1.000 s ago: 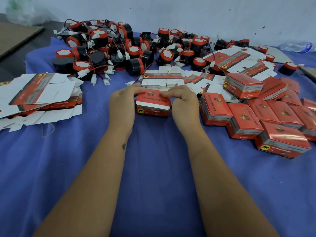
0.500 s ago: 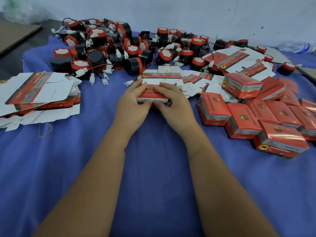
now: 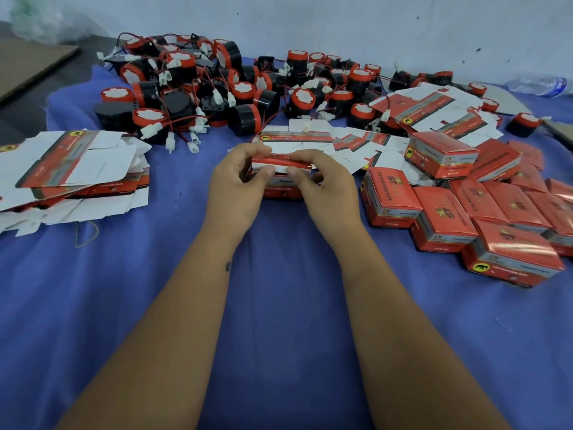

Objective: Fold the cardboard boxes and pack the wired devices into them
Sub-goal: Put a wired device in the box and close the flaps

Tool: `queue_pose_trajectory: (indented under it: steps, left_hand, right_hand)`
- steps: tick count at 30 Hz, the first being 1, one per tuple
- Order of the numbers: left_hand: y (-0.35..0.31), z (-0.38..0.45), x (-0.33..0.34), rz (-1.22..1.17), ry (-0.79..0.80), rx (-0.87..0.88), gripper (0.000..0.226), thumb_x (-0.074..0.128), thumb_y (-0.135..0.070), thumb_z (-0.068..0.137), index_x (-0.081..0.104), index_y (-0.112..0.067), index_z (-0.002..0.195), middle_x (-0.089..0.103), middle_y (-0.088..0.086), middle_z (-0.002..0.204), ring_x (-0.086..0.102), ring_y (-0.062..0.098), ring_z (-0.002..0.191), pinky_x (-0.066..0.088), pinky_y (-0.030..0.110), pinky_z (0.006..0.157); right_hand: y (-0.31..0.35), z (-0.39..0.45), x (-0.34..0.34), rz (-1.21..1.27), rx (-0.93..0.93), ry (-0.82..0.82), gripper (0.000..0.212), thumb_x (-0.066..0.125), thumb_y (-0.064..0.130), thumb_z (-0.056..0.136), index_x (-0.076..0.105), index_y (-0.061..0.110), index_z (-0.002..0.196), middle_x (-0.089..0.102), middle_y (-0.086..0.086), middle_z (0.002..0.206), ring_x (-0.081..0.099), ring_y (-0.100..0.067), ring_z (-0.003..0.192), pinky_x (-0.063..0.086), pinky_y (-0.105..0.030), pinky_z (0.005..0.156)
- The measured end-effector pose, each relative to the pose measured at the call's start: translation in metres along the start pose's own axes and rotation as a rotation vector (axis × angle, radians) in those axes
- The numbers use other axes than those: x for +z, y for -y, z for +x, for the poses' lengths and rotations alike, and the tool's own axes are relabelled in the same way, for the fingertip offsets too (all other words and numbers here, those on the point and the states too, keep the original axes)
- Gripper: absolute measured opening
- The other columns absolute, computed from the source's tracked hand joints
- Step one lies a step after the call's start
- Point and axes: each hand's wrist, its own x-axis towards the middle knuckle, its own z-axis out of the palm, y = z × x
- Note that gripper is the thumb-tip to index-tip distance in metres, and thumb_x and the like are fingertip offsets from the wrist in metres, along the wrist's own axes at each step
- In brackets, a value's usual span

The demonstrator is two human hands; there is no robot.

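A small red cardboard box (image 3: pixel 282 189) stands on the blue cloth at the centre, its white-lined lid flap (image 3: pixel 279 162) partly raised. My left hand (image 3: pixel 237 187) grips the box's left side, thumb on the flap's front edge. My right hand (image 3: pixel 325 187) grips the right side, thumb also pressing the flap. Whatever is inside the box is hidden. A heap of black-and-red round wired devices (image 3: pixel 217 91) with white plugs lies beyond the box.
Flat unfolded box blanks (image 3: pixel 71 169) are stacked at the left, and more blanks (image 3: pixel 347 141) lie just behind the box. Closed red boxes (image 3: pixel 465 212) crowd the right side. A plastic bottle (image 3: pixel 539 85) lies far right by the white wall.
The box was turned between both hands and its lid flap came up towards me. Both thumbs now sit on the flap's front edge instead of on top of the box.
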Motion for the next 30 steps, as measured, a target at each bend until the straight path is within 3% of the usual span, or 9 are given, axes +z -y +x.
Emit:
queue_pose_trajectory:
  steps: [4,9,13,17,20,25,28,30]
  left_hand:
    - [0.000,0.000,0.000,-0.092,-0.010,-0.031,0.028,0.058,0.002,0.095,0.063,-0.026,0.100,0.068,-0.035,0.095,0.063,-0.012,0.098,0.050,0.010,0.078]
    - [0.001,0.001,-0.001,-0.164,0.012,-0.047,0.031,0.054,0.006,0.095,0.064,-0.024,0.095,0.067,-0.038,0.094,0.062,-0.016,0.096,0.050,0.010,0.075]
    - [0.001,0.002,-0.001,-0.239,-0.001,-0.080,0.031,0.054,0.009,0.093,0.067,-0.019,0.091,0.065,-0.015,0.119,0.063,-0.012,0.099,0.051,0.011,0.074]
    - [0.001,0.003,0.000,-0.245,-0.022,-0.113,0.033,0.054,0.009,0.090,0.071,-0.018,0.086,0.062,0.000,0.134,0.061,0.010,0.118,0.055,0.024,0.088]
    - [0.001,0.003,0.000,-0.216,-0.026,-0.109,0.033,0.054,0.008,0.090,0.071,-0.021,0.086,0.062,-0.002,0.134,0.059,0.010,0.120,0.054,0.023,0.090]
    - [0.002,0.004,0.001,-0.244,-0.047,-0.101,0.037,0.056,0.007,0.092,0.071,-0.026,0.084,0.061,-0.023,0.114,0.060,-0.017,0.098,0.050,0.010,0.077]
    - [0.003,0.004,0.002,-0.208,-0.040,-0.092,0.039,0.059,0.004,0.094,0.071,-0.032,0.083,0.060,-0.019,0.121,0.059,-0.017,0.100,0.051,0.011,0.079]
    - [0.003,0.003,0.002,-0.183,-0.031,-0.075,0.039,0.059,0.003,0.094,0.071,-0.033,0.085,0.059,-0.014,0.127,0.058,-0.012,0.106,0.051,0.013,0.082]
  right_hand:
    - [0.000,-0.001,0.000,-0.059,-0.032,-0.024,0.017,0.063,0.026,0.094,0.065,0.028,0.111,0.063,0.020,0.106,0.053,0.007,0.083,0.042,-0.007,0.072]
    - [0.001,-0.002,-0.001,-0.077,-0.043,-0.047,0.013,0.065,0.028,0.092,0.067,0.030,0.105,0.061,0.027,0.093,0.053,0.014,0.082,0.042,-0.005,0.069]
    - [0.003,-0.002,-0.003,-0.106,-0.056,-0.059,0.013,0.068,0.028,0.090,0.069,0.029,0.103,0.064,0.025,0.091,0.053,0.009,0.075,0.048,-0.014,0.069]
    - [0.006,-0.001,-0.003,-0.177,-0.106,-0.100,0.014,0.072,0.024,0.087,0.074,0.022,0.101,0.062,0.017,0.088,0.057,-0.007,0.089,0.052,-0.031,0.078]
    - [0.010,-0.001,-0.002,-0.178,-0.158,-0.099,0.013,0.072,0.014,0.086,0.075,0.014,0.099,0.061,0.017,0.088,0.057,-0.014,0.095,0.050,-0.029,0.082]
    - [0.009,0.001,-0.004,0.019,-0.057,-0.144,0.023,0.065,-0.001,0.089,0.069,0.010,0.108,0.054,0.006,0.112,0.062,-0.005,0.095,0.050,-0.011,0.081]
    - [0.006,0.004,-0.003,0.048,0.077,-0.199,0.015,0.068,0.005,0.088,0.068,0.009,0.103,0.052,-0.001,0.117,0.061,0.002,0.085,0.047,-0.004,0.075]
    - [0.004,0.004,-0.001,0.042,0.139,-0.194,0.013,0.069,0.009,0.089,0.070,0.008,0.102,0.059,-0.003,0.116,0.061,0.000,0.085,0.049,-0.006,0.079]
